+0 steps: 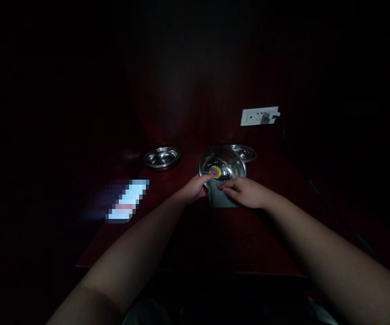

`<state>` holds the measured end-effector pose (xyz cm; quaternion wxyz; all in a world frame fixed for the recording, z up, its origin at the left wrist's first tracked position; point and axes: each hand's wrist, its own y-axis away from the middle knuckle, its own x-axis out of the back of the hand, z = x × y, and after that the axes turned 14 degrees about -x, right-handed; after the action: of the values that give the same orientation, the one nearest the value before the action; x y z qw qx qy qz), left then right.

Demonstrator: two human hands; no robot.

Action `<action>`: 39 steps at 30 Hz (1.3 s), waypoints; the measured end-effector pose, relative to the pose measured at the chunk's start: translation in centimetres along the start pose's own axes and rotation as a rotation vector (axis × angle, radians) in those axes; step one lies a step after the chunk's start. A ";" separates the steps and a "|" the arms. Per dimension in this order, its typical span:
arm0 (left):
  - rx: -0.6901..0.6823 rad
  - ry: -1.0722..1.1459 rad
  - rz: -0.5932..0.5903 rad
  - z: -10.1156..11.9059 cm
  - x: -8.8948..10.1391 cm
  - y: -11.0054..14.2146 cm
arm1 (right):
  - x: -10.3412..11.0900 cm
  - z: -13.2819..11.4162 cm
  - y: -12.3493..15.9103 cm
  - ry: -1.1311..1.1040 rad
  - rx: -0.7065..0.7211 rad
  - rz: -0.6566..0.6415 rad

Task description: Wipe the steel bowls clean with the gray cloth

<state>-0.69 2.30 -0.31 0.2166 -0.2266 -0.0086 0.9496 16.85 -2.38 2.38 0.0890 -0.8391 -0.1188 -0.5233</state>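
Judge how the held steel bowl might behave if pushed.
The steel bowl is probably stiff, its thin rim looking evenly round. Its shiny surface may prove slippery. Held tilted, it would likely rock if released.

Possibly a dim room in a home, judging by the dark red tabletop (242,243), wall socket (254,117) and metal bowls (163,158).

L arm (137,248) & R arm (320,239) bare, forearms tapering to narrower wrists; L hand (195,188) & R hand (247,192) also bare. Grayish clothing (147,311) at btm edge, details too dark.
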 end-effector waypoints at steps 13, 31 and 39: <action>-0.171 -0.234 0.090 -0.1 -0.3 0.4 | -0.7 0.1 0.1 -0.098 0.112 0.035; -0.145 -0.279 0.210 -1.2 1.4 -1.0 | -1.0 -0.6 0.9 0.193 0.069 0.088; -0.165 0.010 0.125 -1.1 1.6 -0.9 | -1.8 -0.4 0.0 0.285 0.122 0.254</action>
<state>-1.12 3.65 -1.89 0.1373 -0.2485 -0.0715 0.9562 15.73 -2.70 0.91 0.2210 -0.7580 -0.0298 -0.6130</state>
